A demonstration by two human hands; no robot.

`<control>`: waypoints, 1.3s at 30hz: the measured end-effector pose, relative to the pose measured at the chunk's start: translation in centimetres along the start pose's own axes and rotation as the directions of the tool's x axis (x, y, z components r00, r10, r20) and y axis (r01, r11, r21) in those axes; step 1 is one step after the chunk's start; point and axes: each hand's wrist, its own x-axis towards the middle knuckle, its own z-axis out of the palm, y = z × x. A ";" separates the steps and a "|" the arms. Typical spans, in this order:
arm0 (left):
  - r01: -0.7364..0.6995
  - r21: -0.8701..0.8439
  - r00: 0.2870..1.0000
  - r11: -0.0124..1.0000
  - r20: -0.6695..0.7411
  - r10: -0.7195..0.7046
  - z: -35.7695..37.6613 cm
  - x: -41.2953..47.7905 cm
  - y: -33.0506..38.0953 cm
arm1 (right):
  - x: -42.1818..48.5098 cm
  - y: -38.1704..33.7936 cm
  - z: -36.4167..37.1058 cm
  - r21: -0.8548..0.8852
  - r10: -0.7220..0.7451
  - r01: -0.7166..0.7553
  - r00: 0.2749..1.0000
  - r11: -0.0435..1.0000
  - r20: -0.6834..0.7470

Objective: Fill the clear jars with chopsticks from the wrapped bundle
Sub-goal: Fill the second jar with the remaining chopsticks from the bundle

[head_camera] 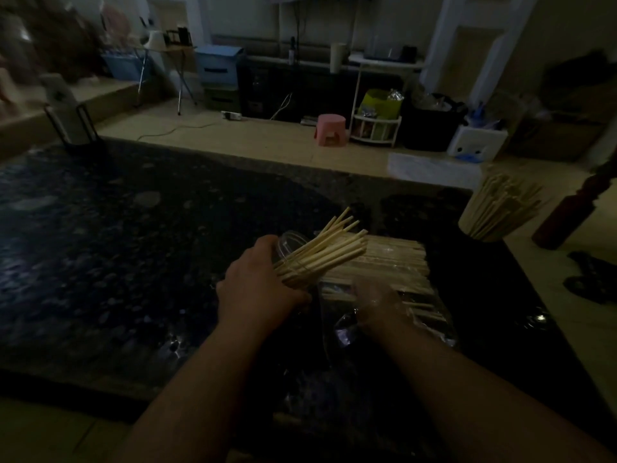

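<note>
Left hand fingers grasp one jar of two; right hand fingers unclear on one bundle.

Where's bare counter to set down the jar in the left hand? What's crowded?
Widest bare patch: the dark counter left of the left hand, back to the black stand. A narrower strip lies between the wrapped bundle and the filled jar. Crowded: front centre, where the tilted jar, bundle and right hand meet.
</note>
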 end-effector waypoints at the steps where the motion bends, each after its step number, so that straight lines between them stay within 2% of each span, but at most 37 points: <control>1: -0.004 -0.001 1.000 1.000 -0.003 0.004 0.0 0.0 0.0 | -0.9 -0.4 -0.5 0.041 -0.005 0.006 1.000 0.999 -0.027; 2: -0.009 -0.003 1.000 1.000 -0.006 0.009 0.0 -0.1 -0.1 | -1.6 -1.0 -1.0 -0.052 -0.036 0.033 0.997 0.998 -0.072; 4: -0.012 -0.009 1.000 1.000 -0.008 0.012 0.1 -0.1 -0.1 | -2.2 -0.9 -1.2 -0.104 0.017 -0.022 0.998 0.994 -0.053; 6: -0.014 -0.010 1.000 1.000 -0.005 0.014 0.1 0.0 -0.1 | -3.9 -1.7 -2.4 -0.186 -0.038 0.029 0.998 0.982 -0.045; 9: -0.006 -0.006 1.000 1.000 0.005 0.006 0.1 0.0 0.0 | -5.3 -2.4 -3.7 -0.155 -0.059 0.048 0.996 0.987 -0.064; 13: -0.009 0.001 1.000 1.000 0.015 0.009 -0.1 -0.1 0.0 | -6.2 -2.4 -4.1 -0.243 -0.142 0.130 0.989 0.961 -0.032; 17: -0.018 0.007 1.000 1.000 0.011 0.018 -0.3 -0.2 0.0 | -7.1 -2.4 -3.9 -0.340 -0.159 0.134 0.986 0.931 -0.045; 21: -0.019 0.016 1.000 1.000 0.012 0.019 -0.5 -0.5 0.1 | -9.2 -2.6 -3.1 -0.229 -0.180 0.139 0.968 0.963 -0.172; 26: -0.031 0.042 0.999 0.999 0.015 0.030 -0.6 -1.1 0.3 | -11.0 -2.0 -2.4 -0.242 -0.201 0.164 0.970 0.956 -0.138; 30: -0.037 0.046 0.999 0.998 0.016 0.037 -0.7 -1.6 0.6 | -13.0 -2.1 -3.0 -0.162 -0.250 0.238 0.967 0.958 -0.057; 39: -0.048 0.041 0.999 0.998 0.008 0.048 -0.4 -2.2 1.2 | -16.2 -2.9 -6.9 -0.288 -0.302 0.288 0.953 0.913 -0.005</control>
